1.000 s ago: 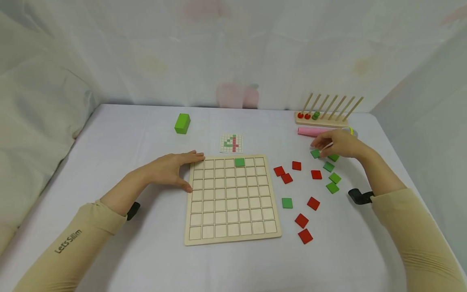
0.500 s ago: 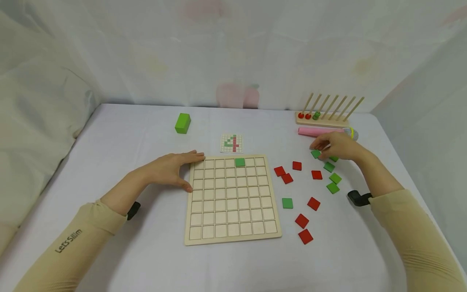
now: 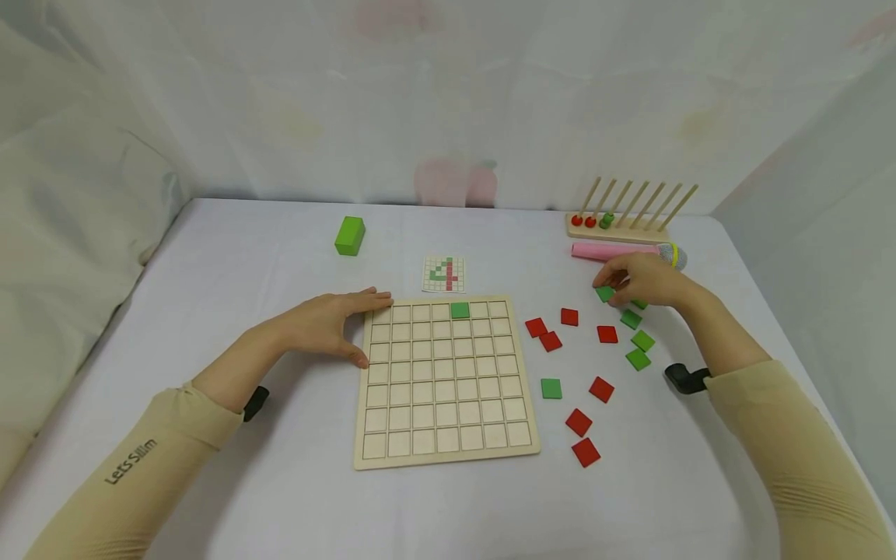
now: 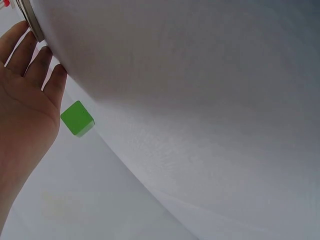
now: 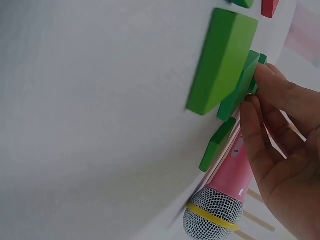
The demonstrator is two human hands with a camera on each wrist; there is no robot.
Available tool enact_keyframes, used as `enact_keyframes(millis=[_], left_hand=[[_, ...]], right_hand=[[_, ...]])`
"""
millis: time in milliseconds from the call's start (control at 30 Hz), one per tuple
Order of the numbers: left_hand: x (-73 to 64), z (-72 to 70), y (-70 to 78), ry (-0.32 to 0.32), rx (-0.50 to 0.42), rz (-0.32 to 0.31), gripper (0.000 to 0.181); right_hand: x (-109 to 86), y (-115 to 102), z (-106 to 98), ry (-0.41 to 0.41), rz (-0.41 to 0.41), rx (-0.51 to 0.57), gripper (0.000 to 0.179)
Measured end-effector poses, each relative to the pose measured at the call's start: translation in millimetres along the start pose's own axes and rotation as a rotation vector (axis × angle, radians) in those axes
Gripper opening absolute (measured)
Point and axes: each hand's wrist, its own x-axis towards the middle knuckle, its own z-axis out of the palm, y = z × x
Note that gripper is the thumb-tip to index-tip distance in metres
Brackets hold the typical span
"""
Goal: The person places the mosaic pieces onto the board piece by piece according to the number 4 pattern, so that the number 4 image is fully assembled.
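My left hand (image 3: pixel 322 323) rests at the left edge of a wooden grid board (image 3: pixel 444 397), fingers extended along the upper left corner and thumb at the side. A single green tile (image 3: pixel 460 310) sits in the board's top row. Off to the right, my right hand (image 3: pixel 647 278) pinches another green square tile (image 3: pixel 605 294) between thumb and fingertips, low over the table. More green tiles (image 3: pixel 642 341) lie just below that hand, one partly hidden under it. In the right wrist view, green tiles (image 5: pixel 222 62) surround the fingertips.
Scattered red tiles (image 3: pixel 579 422) and a lone green tile (image 3: pixel 551 389) lie right of the board. Behind it is a pattern card (image 3: pixel 444 274). A green block (image 3: pixel 350 236) stands back left; a pink toy microphone (image 3: pixel 612 252) and a pegged bead stand (image 3: pixel 616 228) are back right.
My right hand has shifted slightly left and down around the green tile, uncovering more of the microphone's head. The left hand and board stay as they were.
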Motion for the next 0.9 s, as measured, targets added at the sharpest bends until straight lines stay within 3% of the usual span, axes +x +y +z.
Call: enact_keyframes(millis=[400, 600, 900], left_hand=[[0.0, -0.1, -0.4, 0.004, -0.001, -0.006, 0.108], [0.4, -0.2, -0.4, 0.006, -0.006, -0.004, 0.109], [0.5, 0.0, -0.2, 0.005, -0.011, -0.008, 0.108]], right_hand=[[1.0, -1.8, 0.4, 0.006, -0.002, -0.012, 0.020], [3.1, -5.8, -3.0, 0.028, -0.032, -0.068, 0.011], [9.3, -43.0, -1.1, 0.061, -0.098, -0.010, 0.010]])
